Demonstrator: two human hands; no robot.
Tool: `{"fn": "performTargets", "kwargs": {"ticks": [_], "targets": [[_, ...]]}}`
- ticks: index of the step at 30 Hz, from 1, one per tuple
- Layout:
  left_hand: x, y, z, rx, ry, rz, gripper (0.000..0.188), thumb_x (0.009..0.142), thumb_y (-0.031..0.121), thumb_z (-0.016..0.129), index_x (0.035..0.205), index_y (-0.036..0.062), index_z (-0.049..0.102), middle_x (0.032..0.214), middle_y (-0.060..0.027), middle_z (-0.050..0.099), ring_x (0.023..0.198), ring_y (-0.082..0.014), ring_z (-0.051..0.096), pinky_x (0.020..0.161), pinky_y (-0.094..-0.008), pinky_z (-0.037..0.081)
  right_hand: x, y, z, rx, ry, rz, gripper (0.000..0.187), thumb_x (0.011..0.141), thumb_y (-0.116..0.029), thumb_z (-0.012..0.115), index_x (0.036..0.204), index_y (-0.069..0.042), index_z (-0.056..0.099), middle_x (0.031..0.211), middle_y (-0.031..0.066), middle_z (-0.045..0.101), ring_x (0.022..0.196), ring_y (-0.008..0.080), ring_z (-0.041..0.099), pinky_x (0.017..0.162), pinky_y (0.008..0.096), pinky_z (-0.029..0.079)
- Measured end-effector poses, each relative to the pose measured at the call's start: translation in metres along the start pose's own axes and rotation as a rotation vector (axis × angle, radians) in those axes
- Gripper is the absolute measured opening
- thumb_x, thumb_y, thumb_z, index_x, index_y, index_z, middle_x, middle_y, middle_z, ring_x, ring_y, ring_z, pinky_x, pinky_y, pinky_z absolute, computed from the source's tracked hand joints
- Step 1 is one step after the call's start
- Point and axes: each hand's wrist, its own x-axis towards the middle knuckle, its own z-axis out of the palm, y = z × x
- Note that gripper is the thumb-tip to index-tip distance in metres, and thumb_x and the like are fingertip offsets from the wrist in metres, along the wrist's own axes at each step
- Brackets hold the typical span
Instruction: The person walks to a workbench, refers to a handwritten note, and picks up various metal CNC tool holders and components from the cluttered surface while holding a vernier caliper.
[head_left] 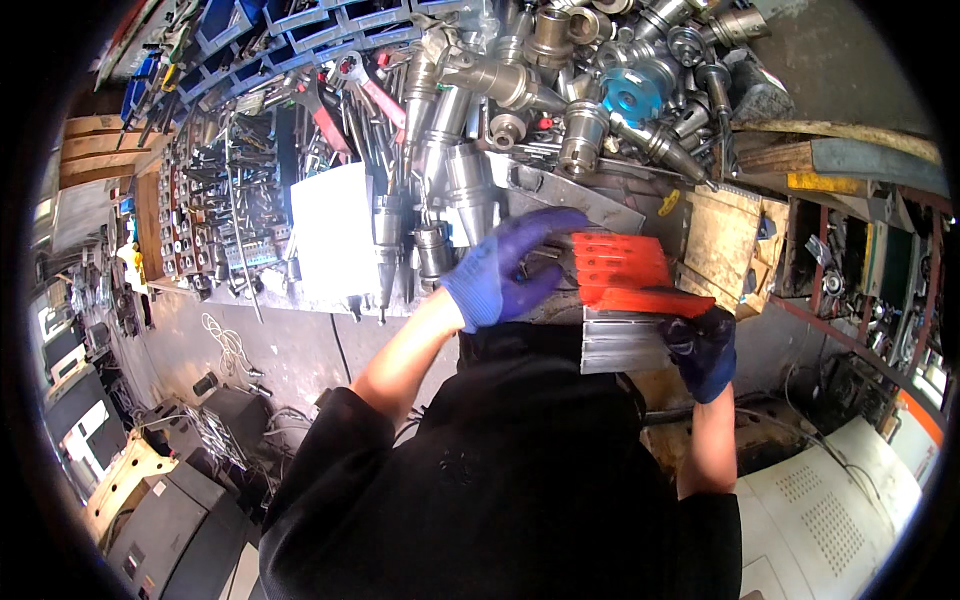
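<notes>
Both of my hands wear gloves. My right hand (702,352), in a dark glove, grips the right end of an open plastic case. Its red half (622,268) has several ridged rows and tilts up toward the bench. Below it hangs a clear grey half (622,343), also in ridged rows. What lies inside the case, if anything, I cannot make out. My left hand (515,268), in a blue-purple glove, hovers just left of the red half. Its fingers are stretched and apart from the thumb, with nothing visible between them.
Metal tool holders (510,80) lie heaped across the bench, a blue round cutter (632,95) among them. A white sheet (335,235) and red-handled wrenches (325,125) lie left. Blue bins (300,45) line the back. A worn yellowish box (722,245) stands right.
</notes>
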Motion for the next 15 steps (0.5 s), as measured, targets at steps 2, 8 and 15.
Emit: {"fn": "performTargets", "kwargs": {"ticks": [2, 8, 15], "targets": [[0.008, -0.013, -0.019, 0.222, -0.013, -0.046, 0.043, 0.082, 0.002, 0.064, 0.125, 0.0036, 0.059, 0.125, -0.0197, 0.062, 0.115, -0.0349, 0.061, 0.099, -0.0403, 0.047, -0.005, 0.006, 0.0, 0.034, 0.048, 0.009, 0.02, 0.083, -0.011, 0.073, 0.101, -0.004, 0.074, 0.088, 0.0086, 0.074, 0.079, 0.0133, 0.066, 0.074, 0.031, 0.052], [0.04, -0.016, -0.051, 0.62, 0.18, -0.132, 0.033, 0.083, 0.011, 0.066, 0.116, 0.0116, 0.066, 0.108, -0.019, 0.068, 0.097, -0.0354, 0.067, 0.085, -0.0424, 0.053, -0.014, 0.01, 0.0, 0.115, 0.114, 0.021, 0.022, 0.085, -0.017, 0.07, 0.103, -0.004, 0.073, 0.076, 0.0025, 0.067, 0.065, 0.0102, 0.057, 0.061, 0.0278, 0.046], [0.083, -0.025, -0.056, 1.165, 0.148, -0.492, 0.056, 0.075, 0.046, 0.076, 0.115, 0.0098, 0.062, 0.111, -0.0169, 0.067, 0.1, -0.0369, 0.064, 0.082, -0.0468, 0.052, -0.019, 0.022, 0.0, 0.172, 0.138, 0.023, 0.026, 0.087, -0.024, 0.069, 0.103, -0.003, 0.072, 0.069, -0.0021, 0.06, 0.058, 0.0069, 0.051, 0.054, 0.0258, 0.04]]}}
